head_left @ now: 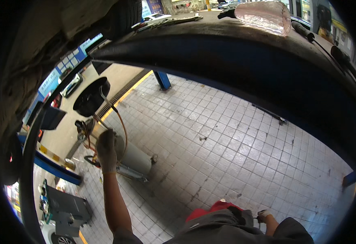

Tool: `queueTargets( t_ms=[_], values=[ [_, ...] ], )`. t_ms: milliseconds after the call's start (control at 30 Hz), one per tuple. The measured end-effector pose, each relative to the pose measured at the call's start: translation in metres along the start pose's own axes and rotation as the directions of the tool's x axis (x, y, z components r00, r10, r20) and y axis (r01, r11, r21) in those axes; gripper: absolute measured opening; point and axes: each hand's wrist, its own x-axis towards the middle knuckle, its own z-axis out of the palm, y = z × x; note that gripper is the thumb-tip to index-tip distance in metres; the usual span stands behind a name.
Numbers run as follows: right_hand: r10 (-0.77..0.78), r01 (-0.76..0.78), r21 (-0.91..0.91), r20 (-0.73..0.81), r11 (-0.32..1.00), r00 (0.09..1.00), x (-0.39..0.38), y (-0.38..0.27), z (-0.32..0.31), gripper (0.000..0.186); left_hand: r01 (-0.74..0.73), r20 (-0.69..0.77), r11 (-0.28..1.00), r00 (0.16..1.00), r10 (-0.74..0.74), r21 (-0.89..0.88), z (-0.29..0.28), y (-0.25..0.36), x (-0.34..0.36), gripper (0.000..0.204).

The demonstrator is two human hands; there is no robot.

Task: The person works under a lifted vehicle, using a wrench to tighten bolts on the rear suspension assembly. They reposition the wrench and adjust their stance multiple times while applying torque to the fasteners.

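Note:
My left hand (106, 150), in a light work glove, reaches out to a waste-oil drainer. It looks closed round the thin pole (100, 121) beneath the drainer's wide black funnel pan (91, 96), though the fingers are partly hidden. The drainer's grey cylindrical tank (135, 157) stands on the tiles beside that hand, and a brown hose (123, 124) curves over from the pan. Low at my right side, my right hand (264, 214), gloved too, is curled in. A small dark thing shows at its fingers, too small to name.
Overhead runs a dark lift beam (227, 61). A plastic-wrapped bundle (263, 17) and a dark-handled tool (303, 31) lie above it. A grey tool cart (66, 207) stands at lower left. A small metal piece (203, 138) lies on the tiled floor (227, 162). A vehicle's underside hangs at upper left.

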Motion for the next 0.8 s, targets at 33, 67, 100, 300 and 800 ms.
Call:
queueTargets(
  t_ms=[33, 67, 100, 300, 800],
  values=[
    [0.016, -0.016, -0.002, -0.009, 1.0, 1.0, 0.013, 0.006, -0.002, 0.04, -0.119, -0.003, 0.993, 0.993, 0.119, 0.011, 0.016, 0.029, 0.03, 0.036],
    [0.092, -0.092, 0.007, -0.129, 0.996, 0.987, 0.025, 0.008, -0.006, 0.044, -0.128, 0.029, 0.981, 0.992, 0.126, 0.143, 0.029, 0.06, 0.062, 0.034],
    [0.144, -0.139, 0.041, -0.133, 0.989, 0.981, 0.036, 0.014, -0.016, 0.044, -0.269, 0.035, 0.963, 0.962, 0.27, -0.026, 0.049, 0.087, 0.084, 0.034],
    [0.565, -0.057, 0.967, -0.097, 0.249, 0.819, 0.048, 0.004, -0.118, 0.019, -0.734, 0.34, 0.679, 0.637, 0.692, -0.007, 0.173, 0.233, 0.215, 0.043],
    [0.322, 0.198, 0.255, 0.703, -0.946, 0.635, -0.04, -0.324, -0.056, 0.025, -0.908, 0.886, 0.386, 0.306, 0.348, 0.162, 0.428, 0.263, 0.275, 0.049]
  ],
)
